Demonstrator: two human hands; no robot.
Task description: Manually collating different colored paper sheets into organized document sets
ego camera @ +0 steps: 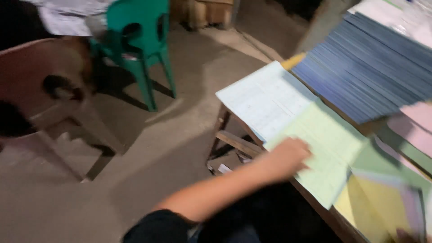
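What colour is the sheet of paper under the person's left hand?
Pale green. The left hand rests on the sheet, seen in the head view.

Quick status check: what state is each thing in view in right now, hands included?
left hand: flat on the green sheets, fingers blurred.
right hand: only an edge shows at the frame's corner; grip unclear.
green sheets: lying flat, overhanging the table edge.
pale blue sheets: flat, untouched.
dark blue stack: fanned, stepped.
yellow sheets: flat, blurred.
green chair: upright.
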